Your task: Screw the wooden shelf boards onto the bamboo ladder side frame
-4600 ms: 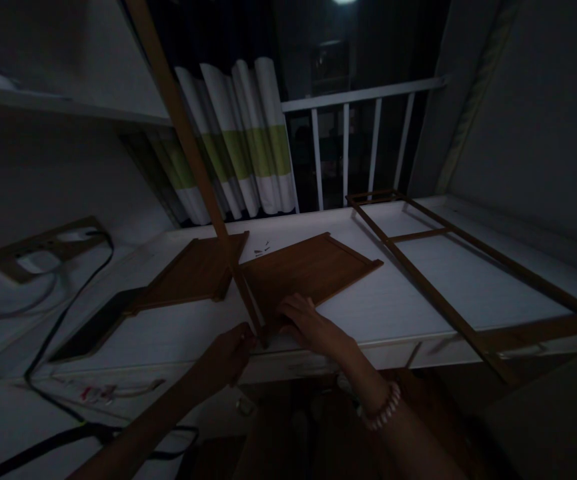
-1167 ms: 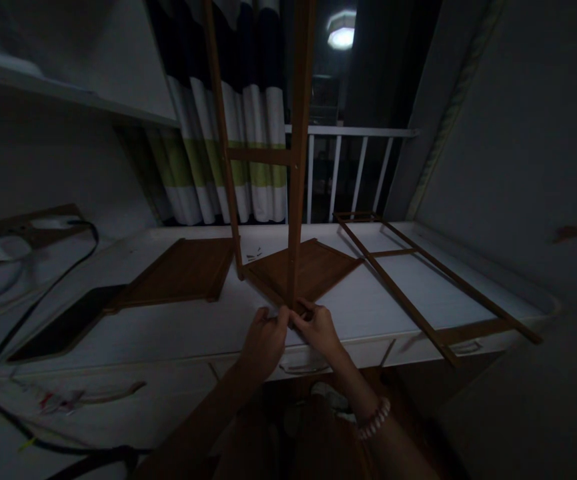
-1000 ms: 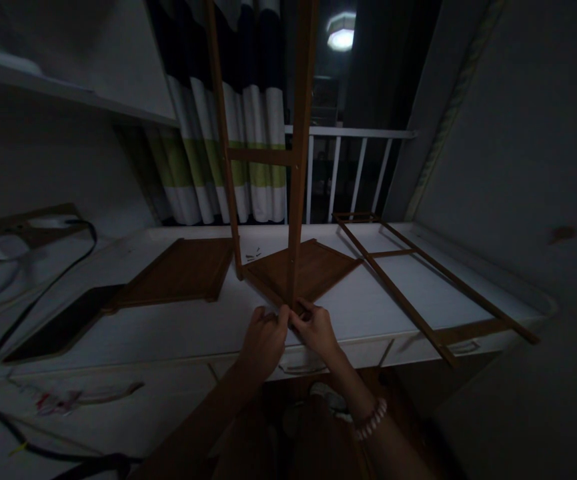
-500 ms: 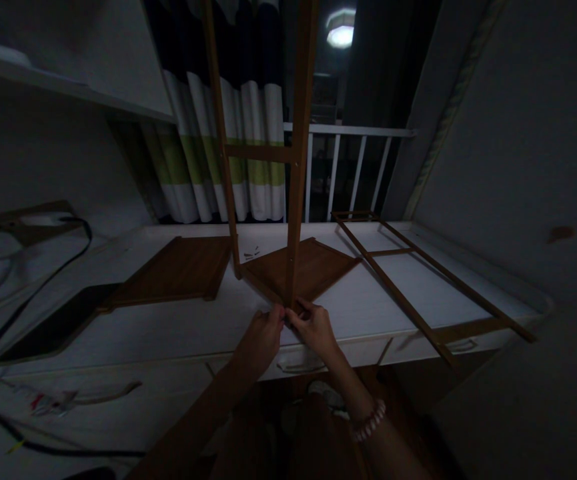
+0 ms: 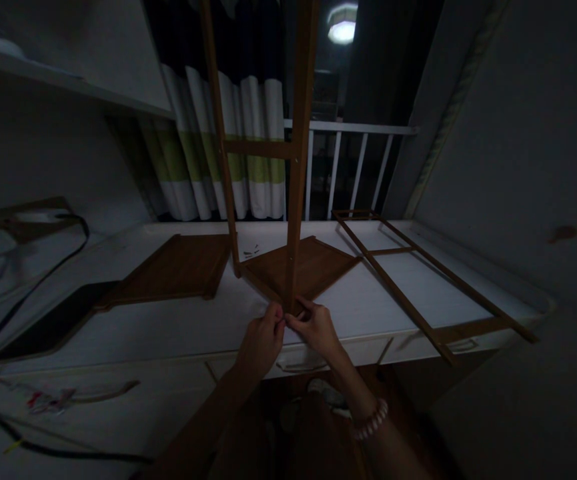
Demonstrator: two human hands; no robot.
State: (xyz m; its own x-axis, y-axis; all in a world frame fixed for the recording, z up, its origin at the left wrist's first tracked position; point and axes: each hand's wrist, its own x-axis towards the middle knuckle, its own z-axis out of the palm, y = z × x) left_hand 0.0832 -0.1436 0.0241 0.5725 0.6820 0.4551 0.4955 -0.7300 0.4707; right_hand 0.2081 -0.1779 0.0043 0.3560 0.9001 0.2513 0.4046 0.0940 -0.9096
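A brown ladder-like wooden frame (image 5: 297,180) stands upright on the white desktop, one post close in front of me. Its foot meets the near corner of a brown wooden panel (image 5: 318,263) lying on the desk. My right hand (image 5: 315,327) is closed around the foot of that post at the panel's corner. Just left of it, my left hand (image 5: 262,337) is closed in a pinch by the same joint. Whatever lies between those fingertips is too small and dark to make out.
A second wooden panel (image 5: 178,267) lies left, overlapping a dark flat board (image 5: 58,320). At right another wooden frame (image 5: 393,280) lies flat, overhanging the front edge. Small loose pieces (image 5: 251,252) lie behind the joint. A black cable (image 5: 23,300) runs along the left.
My left hand's fingertips have drawn slightly away from the post's foot and turned a little. My right hand stays at the joint. The view has shifted slightly.
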